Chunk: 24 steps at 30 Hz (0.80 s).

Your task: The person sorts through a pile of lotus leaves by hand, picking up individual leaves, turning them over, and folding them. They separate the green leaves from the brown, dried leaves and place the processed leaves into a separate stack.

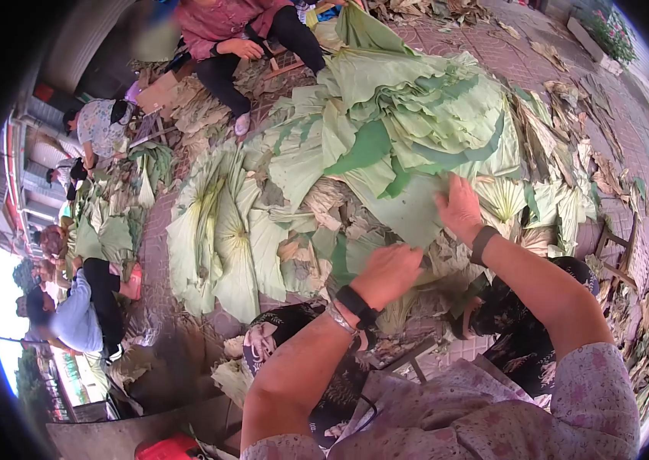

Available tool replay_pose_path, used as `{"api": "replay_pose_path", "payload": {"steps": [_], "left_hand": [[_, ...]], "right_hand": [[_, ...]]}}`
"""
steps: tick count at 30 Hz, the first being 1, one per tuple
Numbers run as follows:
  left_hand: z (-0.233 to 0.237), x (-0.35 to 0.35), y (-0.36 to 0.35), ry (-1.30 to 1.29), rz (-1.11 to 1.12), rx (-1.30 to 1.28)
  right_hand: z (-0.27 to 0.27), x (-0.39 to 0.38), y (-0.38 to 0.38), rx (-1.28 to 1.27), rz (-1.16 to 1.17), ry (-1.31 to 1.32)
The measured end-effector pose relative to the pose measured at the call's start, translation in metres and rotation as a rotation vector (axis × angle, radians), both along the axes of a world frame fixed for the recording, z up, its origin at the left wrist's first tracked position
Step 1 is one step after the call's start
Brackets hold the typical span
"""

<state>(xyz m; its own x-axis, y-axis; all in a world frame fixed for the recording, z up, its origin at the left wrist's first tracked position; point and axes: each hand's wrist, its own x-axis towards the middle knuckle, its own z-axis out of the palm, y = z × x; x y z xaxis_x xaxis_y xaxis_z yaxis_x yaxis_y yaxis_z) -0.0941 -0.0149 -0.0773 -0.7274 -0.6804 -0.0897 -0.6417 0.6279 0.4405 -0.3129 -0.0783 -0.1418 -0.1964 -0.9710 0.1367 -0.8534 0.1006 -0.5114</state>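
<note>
A broad pale-green lotus leaf [405,208] lies in front of me, its near edge between my two hands. My right hand [460,211], with a dark wristband, has its fingers closed on the right side of this leaf. By the near tip of the leaf, my left hand [387,274] is curled into a fist below and left of the right one; it wears a black watch. A small dark spot shows at its knuckles, but what the fist holds is hidden. Beyond the hands rises a large stack of lotus leaves [447,115].
More folded leaves [225,238] lie to the left, dry brown leaves [578,115] to the right. A person in a pink top [221,31] sits across from me. Other people work at the left. A small wooden stool [620,249] stands right; a planter [597,42] is far back.
</note>
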Motion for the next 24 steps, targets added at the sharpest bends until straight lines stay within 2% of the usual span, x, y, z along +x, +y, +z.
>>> {"api": "replay_pose_path", "payload": {"steps": [2, 3, 5, 8, 11, 14, 17, 20, 22, 24], "left_hand": [[-0.003, 0.003, 0.000, 0.029, 0.031, -0.014], [-0.003, 0.004, -0.001, 0.001, 0.068, -0.006], [-0.003, 0.004, -0.005, -0.053, 0.142, 0.018], [0.005, -0.001, -0.017, 0.043, 0.466, 0.139], [-0.017, -0.008, -0.037, 0.317, 0.849, -0.030], [-0.062, 0.004, -0.076, 0.749, 1.042, 0.404], [-0.057, 0.013, -0.094, 0.951, 1.122, 1.013], [-0.049, 0.011, -0.095, 0.949, 1.123, 1.028], [-0.075, 0.017, -0.095, 0.864, 0.842, 0.538], [-0.086, 0.017, -0.099, 0.914, 0.781, 0.465]], "right_hand": [[-0.011, 0.016, 0.008, 0.103, 0.016, -0.022], [-0.006, 0.017, 0.012, 0.045, 0.036, -0.021], [-0.014, 0.002, 0.000, 0.164, 0.056, -0.026], [-0.003, -0.011, -0.014, 0.199, 0.059, -0.066], [0.009, -0.021, -0.023, 0.225, 0.117, -0.033], [0.027, -0.031, -0.026, 0.186, 0.156, -0.131], [0.054, -0.031, -0.020, 0.196, 0.127, -0.248], [0.055, -0.032, -0.020, 0.186, 0.129, -0.268], [0.052, -0.030, -0.017, 0.191, 0.159, -0.201], [0.054, -0.027, -0.017, 0.194, 0.204, -0.079]]}}
